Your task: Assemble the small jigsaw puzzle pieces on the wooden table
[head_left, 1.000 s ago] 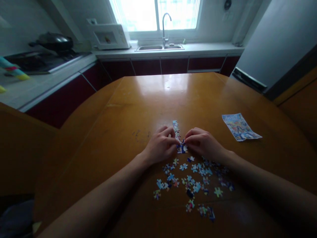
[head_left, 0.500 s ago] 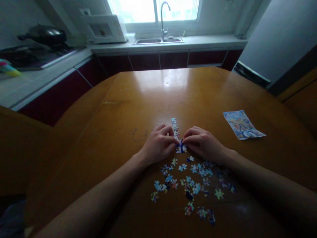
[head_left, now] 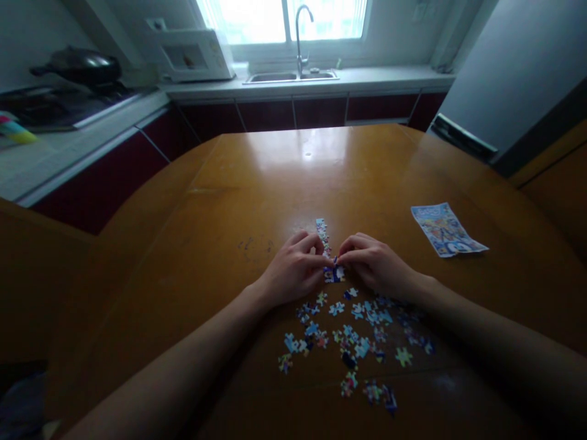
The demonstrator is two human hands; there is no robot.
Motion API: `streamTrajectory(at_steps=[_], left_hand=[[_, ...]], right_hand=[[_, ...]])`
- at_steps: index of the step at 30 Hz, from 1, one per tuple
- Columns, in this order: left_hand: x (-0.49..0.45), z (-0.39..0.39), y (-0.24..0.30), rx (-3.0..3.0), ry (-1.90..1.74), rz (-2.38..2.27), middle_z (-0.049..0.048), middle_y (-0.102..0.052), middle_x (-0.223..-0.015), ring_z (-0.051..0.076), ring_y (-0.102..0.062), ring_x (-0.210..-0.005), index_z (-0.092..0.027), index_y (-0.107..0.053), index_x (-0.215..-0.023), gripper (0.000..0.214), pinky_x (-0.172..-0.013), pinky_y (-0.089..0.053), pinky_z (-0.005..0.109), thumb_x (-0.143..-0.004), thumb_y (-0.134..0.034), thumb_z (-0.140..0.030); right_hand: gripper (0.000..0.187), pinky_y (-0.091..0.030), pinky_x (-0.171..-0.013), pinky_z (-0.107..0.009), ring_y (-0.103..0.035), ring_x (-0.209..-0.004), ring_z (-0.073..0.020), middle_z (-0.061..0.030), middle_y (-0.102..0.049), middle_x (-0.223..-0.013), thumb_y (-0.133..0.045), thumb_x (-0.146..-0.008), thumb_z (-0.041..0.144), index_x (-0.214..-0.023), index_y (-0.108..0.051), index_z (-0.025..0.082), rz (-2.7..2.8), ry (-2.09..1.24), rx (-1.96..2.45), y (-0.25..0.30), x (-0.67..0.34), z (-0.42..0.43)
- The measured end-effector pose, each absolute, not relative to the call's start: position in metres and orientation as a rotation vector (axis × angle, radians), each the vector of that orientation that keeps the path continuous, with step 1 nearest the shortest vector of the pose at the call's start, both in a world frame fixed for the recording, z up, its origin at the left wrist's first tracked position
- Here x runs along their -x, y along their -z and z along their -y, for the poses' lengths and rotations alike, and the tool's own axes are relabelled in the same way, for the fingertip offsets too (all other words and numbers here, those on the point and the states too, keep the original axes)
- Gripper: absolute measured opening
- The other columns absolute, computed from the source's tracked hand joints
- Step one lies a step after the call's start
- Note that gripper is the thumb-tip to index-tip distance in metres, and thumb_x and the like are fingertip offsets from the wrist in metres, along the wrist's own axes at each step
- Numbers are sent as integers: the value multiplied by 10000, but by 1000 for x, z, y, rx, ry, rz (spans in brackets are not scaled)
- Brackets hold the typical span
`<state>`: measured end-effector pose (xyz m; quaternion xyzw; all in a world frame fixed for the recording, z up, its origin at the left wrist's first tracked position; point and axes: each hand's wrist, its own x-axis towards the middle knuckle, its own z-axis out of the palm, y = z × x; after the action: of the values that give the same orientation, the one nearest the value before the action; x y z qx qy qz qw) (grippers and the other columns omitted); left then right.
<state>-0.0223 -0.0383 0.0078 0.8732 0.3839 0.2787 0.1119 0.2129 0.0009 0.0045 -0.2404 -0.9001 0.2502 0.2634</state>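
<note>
A narrow strip of joined jigsaw pieces [head_left: 322, 235] runs away from me along the table, with a wider dark blue and white end [head_left: 334, 274] nearest me. My left hand [head_left: 297, 266] rests at the left of that end, its thumb and forefinger closed at the pieces. From the right, my right hand [head_left: 373, 260] pinches at the same end, fingertips almost meeting the left ones. The fingertips partly cover the puzzle pieces between them. Several loose jigsaw pieces [head_left: 362, 347] lie scattered just in front of me, some beneath my right forearm.
A creased picture sheet [head_left: 447, 229] lies on the wooden table [head_left: 257, 177] to the right. Beyond the table are a counter with a sink [head_left: 275, 77], a tap [head_left: 299, 43] and a white microwave [head_left: 195, 55]. A dark pan [head_left: 82, 66] stands on the stove at left.
Both hands stay at the near end of the strip, the fingertips now slightly closer together. The whole view has shifted a little; the loose pieces keep their places.
</note>
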Motion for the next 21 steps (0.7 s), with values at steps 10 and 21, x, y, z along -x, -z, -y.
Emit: streamTrajectory(at_steps=[10, 21], left_hand=[[22, 37, -5, -2590, -794, -1142, 51, -588, -941, 206, -483, -928, -283, -771, -975, 261, -833, -467, 350, -878, -597, -114], [22, 36, -4, -2616, -790, -1154, 58, -580, -976, 217, -471, -958, -274, -752, -1018, 309, -838, -472, 352, -868, -574, -71]], right_hand=[[297, -495, -807, -340, -585, -904, -180, -55, -675, -966, -514, -916, 102, -946, -767, 254, 2474, -650, 646, -4, -216, -2], [263, -499, -794, -325, -618, -877, -170, -57, -698, -934, -533, -885, 84, -914, -757, 218, 2290, -764, 742, -3, -216, -2]])
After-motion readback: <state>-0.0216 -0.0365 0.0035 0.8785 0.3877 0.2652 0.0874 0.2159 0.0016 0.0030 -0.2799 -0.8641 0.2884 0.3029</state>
